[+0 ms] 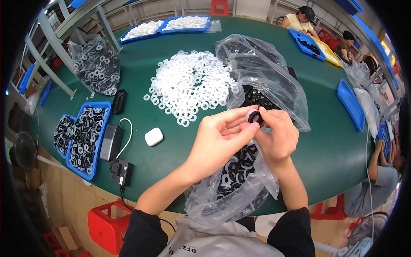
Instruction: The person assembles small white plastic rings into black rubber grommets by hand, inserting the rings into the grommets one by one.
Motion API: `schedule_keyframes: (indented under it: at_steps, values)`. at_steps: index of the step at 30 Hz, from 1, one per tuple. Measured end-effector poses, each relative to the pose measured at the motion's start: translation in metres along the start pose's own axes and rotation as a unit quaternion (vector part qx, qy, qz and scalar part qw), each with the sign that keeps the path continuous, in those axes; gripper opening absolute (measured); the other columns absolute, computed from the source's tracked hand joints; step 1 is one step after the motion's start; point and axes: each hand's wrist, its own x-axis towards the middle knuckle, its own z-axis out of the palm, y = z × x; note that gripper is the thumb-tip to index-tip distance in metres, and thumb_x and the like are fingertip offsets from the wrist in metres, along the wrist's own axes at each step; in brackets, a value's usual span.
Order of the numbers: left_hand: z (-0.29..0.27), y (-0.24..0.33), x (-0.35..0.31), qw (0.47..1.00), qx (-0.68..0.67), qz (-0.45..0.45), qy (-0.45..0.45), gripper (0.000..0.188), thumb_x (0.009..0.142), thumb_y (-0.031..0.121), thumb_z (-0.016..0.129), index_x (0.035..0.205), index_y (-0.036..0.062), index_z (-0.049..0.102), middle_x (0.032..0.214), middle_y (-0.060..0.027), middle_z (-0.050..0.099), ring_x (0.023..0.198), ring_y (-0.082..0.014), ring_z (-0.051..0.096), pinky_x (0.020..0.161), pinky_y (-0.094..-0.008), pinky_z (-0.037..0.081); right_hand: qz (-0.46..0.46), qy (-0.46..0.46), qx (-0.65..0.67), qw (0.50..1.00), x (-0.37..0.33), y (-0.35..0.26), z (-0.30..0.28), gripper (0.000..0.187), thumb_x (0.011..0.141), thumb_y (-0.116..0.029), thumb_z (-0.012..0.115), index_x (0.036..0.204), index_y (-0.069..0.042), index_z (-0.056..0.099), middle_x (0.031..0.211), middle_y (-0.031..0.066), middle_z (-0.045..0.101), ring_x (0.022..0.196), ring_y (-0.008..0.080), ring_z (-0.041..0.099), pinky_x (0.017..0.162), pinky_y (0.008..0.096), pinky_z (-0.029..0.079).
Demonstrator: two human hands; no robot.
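Note:
Between the fingertips of both hands is a small black ring (pixel 255 115) with a translucent white ring against it. My left hand (pixel 222 135) pinches it from the left, thumb below. My right hand (pixel 280 135) grips it from the right with bent fingers. Below the hands, an open clear plastic bag (pixel 218 205) at the table's near edge holds black and white rings (pixel 235 171). Just beyond the hands, black rings (pixel 259 97) show in the mouth of another clear bag (pixel 282 85). A loose heap of white rings (pixel 180 81) lies to the left of that bag.
Blue trays (pixel 104 128) of mixed rings stand at left, beside a grey power bank (pixel 110 141), a cabled black device (pixel 121 172) and a white case (pixel 153 137). A full bag (pixel 96 64) leans behind. Other people (pixel 299 21) sit at the far right. A red stool (pixel 102 227) stands lower left.

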Motion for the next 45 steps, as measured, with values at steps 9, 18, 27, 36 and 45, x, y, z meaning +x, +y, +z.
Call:
schedule_keyframes:
  at_steps: [9,18,27,36,45]
  values:
    - [0.005,-0.005,-0.004,0.990,0.103,0.081,0.044,0.038,0.091,0.002,0.065,0.127,-0.0046,0.058,0.098,-0.0079,0.067,0.089,-0.0066,0.062,0.077,-0.0215,0.054,0.048,-0.016,0.027,0.998,-0.004,-0.006,-0.001,0.037,0.065,-0.007,0.081,0.095,0.006,0.062,0.078,0.0121,0.062,0.062,0.0239,0.061,0.048,0.0303,0.048]
    - [0.003,-0.007,0.000,0.994,0.054,0.054,0.072,0.030,0.091,0.001,0.064,0.120,-0.0064,0.062,0.111,-0.0128,0.068,0.096,-0.0129,0.066,0.084,-0.0231,0.053,0.028,-0.001,0.026,0.999,-0.005,-0.008,0.005,0.035,0.067,-0.008,0.081,0.093,0.005,0.062,0.078,0.0108,0.061,0.064,0.0234,0.062,0.051,0.0306,0.049]
    - [-0.005,0.000,0.008,0.983,0.119,0.113,0.083,0.022,0.097,0.002,0.054,0.114,-0.0089,0.061,0.098,-0.0135,0.068,0.087,-0.0186,0.068,0.080,-0.0293,0.055,0.103,-0.040,0.134,0.985,0.008,0.000,-0.013,0.038,0.070,-0.020,0.083,0.095,-0.001,0.064,0.081,0.0067,0.063,0.070,0.0236,0.060,0.061,0.0330,0.049]
    - [-0.001,0.007,0.001,0.974,0.184,0.129,0.007,0.026,0.099,0.009,0.052,0.118,-0.0074,0.060,0.106,-0.0134,0.068,0.096,-0.0183,0.067,0.086,-0.0299,0.055,0.289,-0.138,0.415,0.852,0.011,0.002,-0.022,0.034,0.089,-0.018,0.071,0.113,-0.002,0.053,0.092,0.0088,0.066,0.083,0.0156,0.065,0.081,0.0311,0.052]
    - [-0.004,0.001,0.003,0.975,0.184,0.123,0.018,0.028,0.100,0.012,0.051,0.118,-0.0078,0.060,0.113,-0.0139,0.065,0.098,-0.0191,0.066,0.086,-0.0313,0.056,0.293,-0.104,0.450,0.837,0.005,0.000,-0.010,0.037,0.093,-0.013,0.063,0.125,0.001,0.051,0.094,0.0121,0.070,0.086,0.0183,0.069,0.078,0.0327,0.054]
